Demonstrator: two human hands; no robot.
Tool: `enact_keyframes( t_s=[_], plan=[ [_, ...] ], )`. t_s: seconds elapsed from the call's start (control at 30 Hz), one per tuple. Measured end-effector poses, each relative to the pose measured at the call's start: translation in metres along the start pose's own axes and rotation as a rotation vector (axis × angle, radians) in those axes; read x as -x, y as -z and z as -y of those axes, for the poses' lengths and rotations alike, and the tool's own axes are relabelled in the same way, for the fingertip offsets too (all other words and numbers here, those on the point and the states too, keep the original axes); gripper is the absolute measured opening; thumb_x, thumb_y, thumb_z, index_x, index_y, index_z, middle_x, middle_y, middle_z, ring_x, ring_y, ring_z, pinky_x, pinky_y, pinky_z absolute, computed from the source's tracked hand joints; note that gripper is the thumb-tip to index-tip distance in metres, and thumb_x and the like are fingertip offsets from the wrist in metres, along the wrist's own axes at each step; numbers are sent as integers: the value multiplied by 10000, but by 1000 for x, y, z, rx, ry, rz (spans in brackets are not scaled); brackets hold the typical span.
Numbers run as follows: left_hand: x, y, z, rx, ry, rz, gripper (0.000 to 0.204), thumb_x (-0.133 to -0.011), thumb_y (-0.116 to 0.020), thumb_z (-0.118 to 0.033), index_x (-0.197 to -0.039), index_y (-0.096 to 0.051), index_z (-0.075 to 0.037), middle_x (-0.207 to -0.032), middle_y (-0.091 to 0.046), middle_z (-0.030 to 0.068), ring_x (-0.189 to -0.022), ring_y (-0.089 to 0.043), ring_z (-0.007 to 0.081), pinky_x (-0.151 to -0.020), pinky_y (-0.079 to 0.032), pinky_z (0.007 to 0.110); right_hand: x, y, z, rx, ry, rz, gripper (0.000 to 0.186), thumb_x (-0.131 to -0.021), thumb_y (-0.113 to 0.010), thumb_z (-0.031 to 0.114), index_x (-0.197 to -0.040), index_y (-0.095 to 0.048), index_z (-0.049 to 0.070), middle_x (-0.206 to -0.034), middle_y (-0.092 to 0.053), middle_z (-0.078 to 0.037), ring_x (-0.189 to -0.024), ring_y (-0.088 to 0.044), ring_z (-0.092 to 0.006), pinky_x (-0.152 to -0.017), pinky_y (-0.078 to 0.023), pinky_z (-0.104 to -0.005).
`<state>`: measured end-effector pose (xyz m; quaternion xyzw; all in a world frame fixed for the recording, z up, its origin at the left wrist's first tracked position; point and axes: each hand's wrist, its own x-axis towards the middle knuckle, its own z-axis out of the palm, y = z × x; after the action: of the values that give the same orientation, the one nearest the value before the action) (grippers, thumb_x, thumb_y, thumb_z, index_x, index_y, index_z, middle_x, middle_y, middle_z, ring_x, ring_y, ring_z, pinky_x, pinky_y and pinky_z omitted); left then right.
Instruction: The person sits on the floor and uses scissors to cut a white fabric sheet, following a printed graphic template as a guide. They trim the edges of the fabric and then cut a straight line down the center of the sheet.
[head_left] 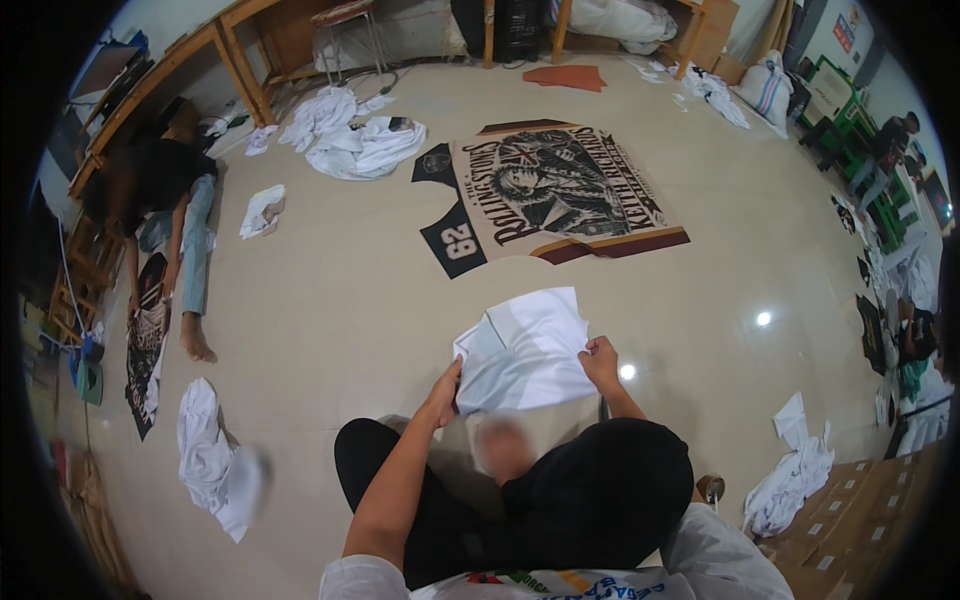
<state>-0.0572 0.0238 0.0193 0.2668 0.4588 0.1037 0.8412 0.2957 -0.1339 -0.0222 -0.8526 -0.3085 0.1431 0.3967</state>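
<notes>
A white piece of fabric [520, 340] with a pale grey-blue patch is held up in front of my crossed legs. My left hand [446, 392] has its fingers closed on the fabric's left edge, and my right hand [600, 358] pinches its right edge. Beyond it, printed cream-and-black cloth panels [560, 190] with dark red borders lie flat on the floor.
Piles of white cloth [205, 450] lie at left, right [785, 485] and back [360, 150]. A person [150, 190] bends over printed cloth at left. Other people [890, 145] are at far right. Cardboard [840, 505] is at lower right; wooden tables [230, 50] line the back.
</notes>
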Motion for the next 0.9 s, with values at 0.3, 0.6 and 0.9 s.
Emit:
enact_keyframes(
  t_s=[0.3, 0.6, 0.9],
  plan=[
    [14, -16, 6, -540, -163, -115, 730, -1163, -528, -482, -1662, -424, 40, -1680, -492, 233, -1557, -444, 307, -1270, -349, 411, -15, 0, 14, 85, -14, -41, 266, -867, -887, 194, -928, -747, -24, -853, -775, -177, -828, -773, -319, -791, -607, -424],
    [-12, 10, 8, -269, -299, -165, 690, -1169, -489, -458, -1645, -449, 40, -1653, -519, 214, -1525, -489, 311, -1262, -363, 415, 6, 19, 36, -15, 7, -179, 262, -986, -839, 176, -864, -670, 18, -725, -679, -89, -669, -640, -174, -678, -528, -331],
    [25, -26, -44, -856, -604, -633, 774, -1123, -532, -451, -1720, -333, -1, -1703, -414, 257, -1605, -365, 364, -1333, -240, 444, 21, 94, 201, -1115, -232, 642, 281, -1173, -589, 288, -1301, -646, 44, -1077, -663, -4, -978, -626, -69, -876, -532, -270]
  ],
)
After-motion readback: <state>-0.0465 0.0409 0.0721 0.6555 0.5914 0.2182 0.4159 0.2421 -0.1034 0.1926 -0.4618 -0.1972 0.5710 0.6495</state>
